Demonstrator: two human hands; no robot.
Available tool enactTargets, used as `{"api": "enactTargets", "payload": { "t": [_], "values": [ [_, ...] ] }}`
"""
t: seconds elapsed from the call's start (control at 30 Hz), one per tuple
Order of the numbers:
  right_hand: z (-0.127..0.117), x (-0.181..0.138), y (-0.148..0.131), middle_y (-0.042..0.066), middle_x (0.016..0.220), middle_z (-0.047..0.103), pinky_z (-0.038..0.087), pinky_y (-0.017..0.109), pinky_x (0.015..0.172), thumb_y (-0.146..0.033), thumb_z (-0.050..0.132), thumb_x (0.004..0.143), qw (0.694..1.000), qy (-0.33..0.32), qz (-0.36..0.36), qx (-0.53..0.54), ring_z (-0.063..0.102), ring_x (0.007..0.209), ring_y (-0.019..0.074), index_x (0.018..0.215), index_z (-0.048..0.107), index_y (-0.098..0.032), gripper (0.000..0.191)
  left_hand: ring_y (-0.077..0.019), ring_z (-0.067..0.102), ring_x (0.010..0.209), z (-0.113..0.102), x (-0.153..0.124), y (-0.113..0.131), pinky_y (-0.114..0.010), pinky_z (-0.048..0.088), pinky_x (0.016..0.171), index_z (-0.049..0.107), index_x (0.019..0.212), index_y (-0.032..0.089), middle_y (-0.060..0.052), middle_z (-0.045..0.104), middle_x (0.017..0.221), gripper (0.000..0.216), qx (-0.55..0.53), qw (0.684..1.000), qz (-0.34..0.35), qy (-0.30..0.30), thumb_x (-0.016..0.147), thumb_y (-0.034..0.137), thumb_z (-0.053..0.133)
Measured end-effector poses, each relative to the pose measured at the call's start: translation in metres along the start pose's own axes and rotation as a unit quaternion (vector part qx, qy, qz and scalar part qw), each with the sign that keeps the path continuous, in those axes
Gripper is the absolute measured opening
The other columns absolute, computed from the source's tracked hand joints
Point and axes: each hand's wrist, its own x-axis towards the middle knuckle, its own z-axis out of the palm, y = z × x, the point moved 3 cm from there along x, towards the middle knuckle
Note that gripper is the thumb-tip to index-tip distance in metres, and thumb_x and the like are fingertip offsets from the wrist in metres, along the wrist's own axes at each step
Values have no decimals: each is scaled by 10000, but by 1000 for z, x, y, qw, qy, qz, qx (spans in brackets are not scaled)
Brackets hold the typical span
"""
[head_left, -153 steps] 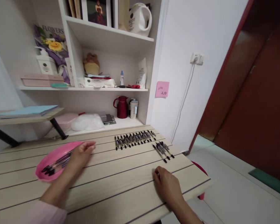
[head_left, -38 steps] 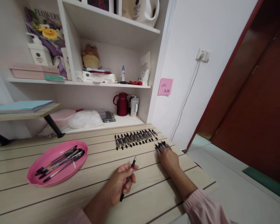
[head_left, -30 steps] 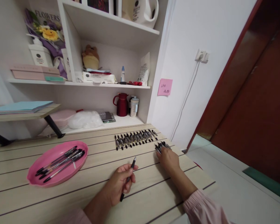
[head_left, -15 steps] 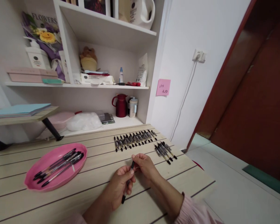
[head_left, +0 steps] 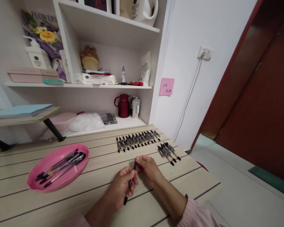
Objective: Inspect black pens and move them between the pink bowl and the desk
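A black pen [head_left: 128, 191] slants between my two hands above the near part of the table. My left hand [head_left: 122, 184] is closed around its barrel, thumb on top. With thumb and fingertips, my right hand [head_left: 146, 167] pinches the pen's upper end. Past my hands lies a long row of pens [head_left: 138, 141], set side by side. To the right of it is a smaller group of pens [head_left: 168, 152]. On the left, a pink oval tray [head_left: 34, 171] holds several black-capped pens [head_left: 63, 167].
The slatted wooden table [head_left: 92, 201] meets a white shelf unit [head_left: 104, 87] at the back. A dark red jug [head_left: 123, 106] and a light cup [head_left: 135, 107] stand there. A small raised stand [head_left: 44, 116] with blue folders is at the left. A pink note [head_left: 167, 86] hangs on the wall.
The view has shifted very slightly. Both hands keep the same hold on the pen, and the pens on the table and in the tray stay put.
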Motion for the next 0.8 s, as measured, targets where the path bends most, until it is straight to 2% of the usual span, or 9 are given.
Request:
{"api": "enactTargets", "payload": {
  "t": [0.13, 0.3, 0.43, 0.57, 0.7, 0.8],
  "values": [
    [6, -4, -2, -6, 544, 577, 326, 208, 445, -517, 669, 629, 997, -50, 29, 51, 460, 408, 73, 682, 569, -136, 398, -24, 343, 334, 0, 1, 0, -166, 147, 345, 498, 803, 173, 47, 526, 548, 217, -6, 1000, -6, -7, 727, 363, 572],
    [6, -4, -2, -13, 472, 547, 342, 204, 431, -450, 732, 585, 997, -44, 37, 43, 450, 391, 73, 601, 545, -132, 370, -16, 304, 321, 0, 2, 1, -163, 110, 336, 480, 798, 176, 47, 519, 544, 182, 0, 1000, -4, -16, 751, 344, 531],
    [6, -4, -1, 32, 638, 630, 396, 222, 478, -461, 699, 628, 994, -64, 44, 78, 514, 469, 91, 729, 600, -130, 360, -7, 265, 315, 2, 1, 3, -160, 105, 331, 478, 800, 175, 47, 517, 546, 165, 2, 1000, 4, -20, 757, 333, 505],
    [5, -4, 0, -4, 509, 567, 355, 201, 448, -451, 703, 629, 995, -69, 38, 61, 463, 411, 69, 625, 567, -127, 351, -5, 250, 309, 2, 0, 3, -160, 101, 327, 474, 785, 178, 47, 517, 543, 168, 4, 1000, 4, -20, 751, 341, 500],
    [6, -4, 1, 24, 638, 631, 371, 214, 469, -467, 702, 621, 993, -77, 44, 78, 502, 457, 84, 748, 600, -134, 371, -4, 253, 312, 1, 1, 3, -156, 102, 328, 479, 791, 180, 45, 520, 547, 167, 3, 1000, 1, -20, 751, 341, 502],
    [6, -5, 1, 5, 518, 584, 331, 200, 441, -492, 689, 625, 995, -72, 46, 53, 464, 415, 73, 650, 575, -127, 383, -3, 254, 311, 1, 1, 2, -156, 101, 328, 482, 788, 179, 46, 519, 547, 167, 3, 1000, 2, -25, 748, 339, 506]
  ]
}}
